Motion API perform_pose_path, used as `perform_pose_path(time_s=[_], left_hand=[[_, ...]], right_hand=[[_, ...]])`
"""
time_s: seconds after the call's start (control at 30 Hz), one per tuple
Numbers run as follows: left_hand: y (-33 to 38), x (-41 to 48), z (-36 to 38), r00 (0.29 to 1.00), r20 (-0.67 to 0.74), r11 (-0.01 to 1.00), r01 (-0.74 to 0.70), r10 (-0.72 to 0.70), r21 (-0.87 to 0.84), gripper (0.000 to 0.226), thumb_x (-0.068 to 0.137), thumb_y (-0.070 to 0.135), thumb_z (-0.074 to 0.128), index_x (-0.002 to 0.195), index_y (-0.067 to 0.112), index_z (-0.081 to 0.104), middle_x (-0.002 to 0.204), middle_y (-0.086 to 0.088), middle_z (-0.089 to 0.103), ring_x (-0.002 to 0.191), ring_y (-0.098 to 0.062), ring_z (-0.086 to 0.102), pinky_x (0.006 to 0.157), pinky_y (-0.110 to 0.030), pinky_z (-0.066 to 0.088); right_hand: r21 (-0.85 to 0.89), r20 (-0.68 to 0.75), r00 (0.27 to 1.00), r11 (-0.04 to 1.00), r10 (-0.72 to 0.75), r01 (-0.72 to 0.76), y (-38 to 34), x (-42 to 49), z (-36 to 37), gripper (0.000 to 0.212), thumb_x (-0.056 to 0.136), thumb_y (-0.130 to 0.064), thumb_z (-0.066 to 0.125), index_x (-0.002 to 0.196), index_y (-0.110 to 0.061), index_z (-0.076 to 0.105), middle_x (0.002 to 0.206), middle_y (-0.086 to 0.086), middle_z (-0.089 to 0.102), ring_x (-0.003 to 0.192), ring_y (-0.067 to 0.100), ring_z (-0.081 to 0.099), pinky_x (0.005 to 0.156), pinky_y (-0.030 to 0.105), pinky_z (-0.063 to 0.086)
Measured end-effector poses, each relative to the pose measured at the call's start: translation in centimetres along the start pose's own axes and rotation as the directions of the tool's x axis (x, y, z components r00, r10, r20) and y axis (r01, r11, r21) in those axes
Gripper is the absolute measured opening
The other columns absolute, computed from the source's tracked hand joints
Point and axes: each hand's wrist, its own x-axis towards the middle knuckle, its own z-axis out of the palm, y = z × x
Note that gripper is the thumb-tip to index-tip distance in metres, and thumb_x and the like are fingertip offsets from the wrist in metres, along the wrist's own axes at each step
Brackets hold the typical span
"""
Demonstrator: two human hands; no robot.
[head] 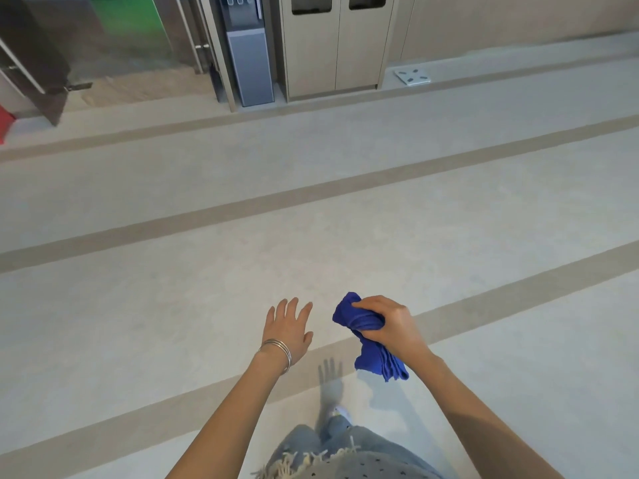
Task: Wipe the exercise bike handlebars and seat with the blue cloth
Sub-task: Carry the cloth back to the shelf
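Status: transit stage. You have the blue cloth (379,363) in hand, but no wiping has begun, and neither the handlebars nor the seat of the exercise bike appears anywhere in the head view.

Right hand (389,324): your fingers are curled round the middle of the cloth, which is bunched. One end pokes out above the knuckles and the other hangs loose below the wrist. The cloth is in the air at about waist level, clear of the floor (311,209).

Left hand (289,326): palm down, fingers spread and straight, holding nothing. It hovers just beside the cloth without touching it. Thin bangles (276,350) sit at that wrist.

Surroundings: pale floor with tan stripes, a water dispenser (247,63) and double doors (339,46) against the far wall, and a flat scale (412,77) on the floor near them.

Assessment: the step in hand is bringing the cloth to the bike. The next move calls for you to turn or walk until the bike comes into sight. You would also do well to use the free left hand to open the bunched cloth into a flat pad before it meets the handlebars.
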Motion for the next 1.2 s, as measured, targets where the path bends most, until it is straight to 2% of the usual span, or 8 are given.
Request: perform_pose_path(time_s=[0.37,0.57,0.7,0.83,1.0,1.1,1.2], left_hand=[[1.4,9.5,-2.7,0.998,0.059,1.000,0.012,-0.011,-0.016,0.060,0.098,0.040,0.032,0.149,0.025,0.004,0.158,-0.007,0.007,0.145,-0.030,0.005,0.119,-0.044,0.010],[-0.1,17.3,-5.2,0.996,0.080,0.999,-0.045,0.043,0.011,0.060,0.098,0.040,0.032,0.149,0.024,0.004,0.158,-0.008,0.007,0.145,-0.031,0.006,0.118,-0.044,0.011],[-1.1,24.1,-8.1,0.992,0.086,0.995,-0.094,0.091,0.037,0.061,0.098,0.040,0.032,0.149,0.024,0.004,0.158,-0.008,0.007,0.145,-0.030,0.006,0.118,-0.044,0.011],[-1.9,30.8,-12.0,0.990,0.037,0.991,-0.134,0.133,0.026,0.061,0.098,0.040,0.033,0.149,0.025,0.004,0.158,-0.007,0.008,0.145,-0.030,0.008,0.118,-0.044,0.012],[-3.4,37.6,-15.2,0.986,0.033,0.985,-0.166,0.165,0.035,0.061,0.098,0.039,0.033,0.150,0.024,0.005,0.158,-0.008,0.008,0.145,-0.030,0.007,0.118,-0.044,0.010],[-3.5,40.1,-15.9,0.983,0.053,0.983,-0.180,0.177,0.043,0.061,0.098,0.039,0.033,0.150,0.024,0.005,0.158,-0.008,0.007,0.145,-0.030,0.006,0.118,-0.044,0.010],[-3.5,42.6,-15.8,0.983,0.090,0.986,-0.163,0.160,0.029,0.061,0.098,0.039,0.032,0.150,0.024,0.004,0.158,-0.008,0.006,0.145,-0.030,0.005,0.119,-0.044,0.010]], right_hand=[[0.039,0.020,0.997,0.996,0.078,-0.078,5.2,8.1,-2.5,0.039,0.071,-0.006,0.074,0.107,-0.017,0.068,0.102,-0.007,0.064,0.093,0.011,0.061,0.082,0.018,0.045],[0.057,0.021,0.991,0.990,0.131,-0.132,6.8,15.4,-3.5,0.039,0.072,-0.003,0.072,0.109,-0.016,0.067,0.106,-0.002,0.065,0.096,0.015,0.059,0.086,0.026,0.048],[0.039,-0.048,0.986,0.987,0.157,-0.155,7.2,21.6,-5.2,0.037,0.071,-0.002,0.072,0.106,-0.013,0.069,0.104,0.000,0.067,0.095,0.017,0.061,0.085,0.028,0.049],[-0.013,-0.083,0.994,0.997,0.071,-0.072,7.5,28.0,-7.2,0.039,0.068,0.004,0.075,0.105,-0.008,0.069,0.104,0.007,0.068,0.094,0.024,0.062,0.083,0.033,0.051],[0.026,-0.095,0.978,0.982,0.188,-0.186,8.0,34.4,-7.8,0.040,0.070,-0.003,0.074,0.107,-0.018,0.068,0.104,-0.013,0.062,0.097,0.012,0.059,0.086,0.020,0.044],[0.015,-0.077,0.973,0.976,0.219,-0.219,9.0,36.9,-8.1,0.040,0.071,-0.005,0.074,0.108,-0.020,0.068,0.105,-0.015,0.059,0.096,0.008,0.056,0.083,0.011,0.038],[0.007,-0.052,0.971,0.972,0.235,-0.235,10.3,39.3,-8.8,0.040,0.071,-0.006,0.074,0.108,-0.018,0.068,0.105,-0.014,0.059,0.095,0.008,0.056,0.082,0.009,0.038]])
